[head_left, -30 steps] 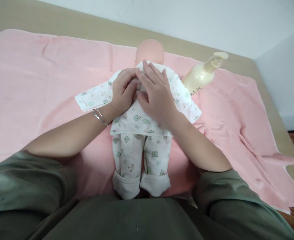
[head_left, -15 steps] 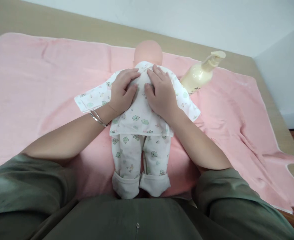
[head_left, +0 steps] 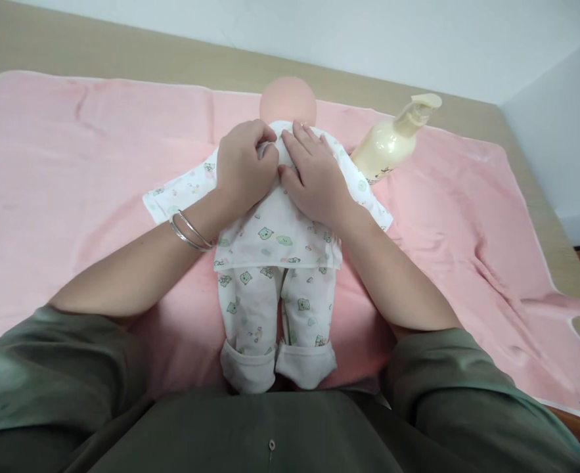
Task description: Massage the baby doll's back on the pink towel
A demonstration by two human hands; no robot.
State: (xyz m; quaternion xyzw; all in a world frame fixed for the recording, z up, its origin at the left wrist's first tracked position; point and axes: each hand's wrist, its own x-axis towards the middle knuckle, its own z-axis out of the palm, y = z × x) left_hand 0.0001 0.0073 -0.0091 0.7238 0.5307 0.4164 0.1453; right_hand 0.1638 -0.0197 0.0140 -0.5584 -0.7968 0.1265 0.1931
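A baby doll in a white patterned shirt [head_left: 270, 240] and matching trousers [head_left: 247, 302] lies face down, its bald head [head_left: 288, 100] pointing away from me. My left hand [head_left: 245, 161] is on the left of its upper back, with curled fingers and the thumb bent close to them. Whether any cloth is inside those fingers is hidden. On the right of the upper back, my right hand [head_left: 316, 174] lies flat with its fingers stretched out and nothing held. The two thumbs almost meet over the middle of the back. The trouser cuffs are folded up.
A pink towel [head_left: 97, 151] spreads under the doll, with wrinkles on the right. A cream pump bottle [head_left: 385, 148] leans beside the doll's right-hand sleeve. Behind the towel is a strip of wooden tabletop [head_left: 136, 46] and a white wall [head_left: 368, 39].
My left hand has gone from lying flat to curled fingers, its wrist raised and turned slightly inward. My right hand has slid a little to the left, still flat on the shirt.
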